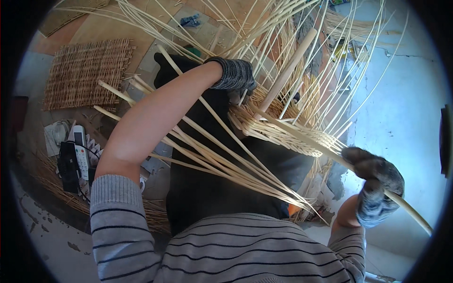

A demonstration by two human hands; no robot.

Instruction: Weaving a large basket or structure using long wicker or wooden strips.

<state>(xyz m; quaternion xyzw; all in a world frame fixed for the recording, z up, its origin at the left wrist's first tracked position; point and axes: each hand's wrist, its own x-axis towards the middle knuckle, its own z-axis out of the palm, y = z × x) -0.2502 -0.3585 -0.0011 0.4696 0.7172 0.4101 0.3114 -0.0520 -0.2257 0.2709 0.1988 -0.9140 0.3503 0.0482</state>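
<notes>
A partly woven wicker basket [306, 142] of pale willow rests over my lap, its long uprights fanning out. My left hand [238, 78], in a dark knitted glove, is closed at the basket's near left edge, its fingers partly hidden. My gloved right hand [377, 184] grips a thick willow rod [330, 154] at the right. This rod runs from beside my left hand, along the woven rim, out past my right fist. A thick wooden stick [289, 70] stands slanted in the weave. Several loose willow rods [222, 158] lie across my dark-covered lap, under my left forearm.
A flat woven wicker panel [87, 73] lies at the left. Nearer are a white remote control [81, 151] and a black box-like object [69, 166]. More willow rods [349, 26] lie at the far right, beside the pale wall [401, 104]. Long upright rods crowd the space ahead.
</notes>
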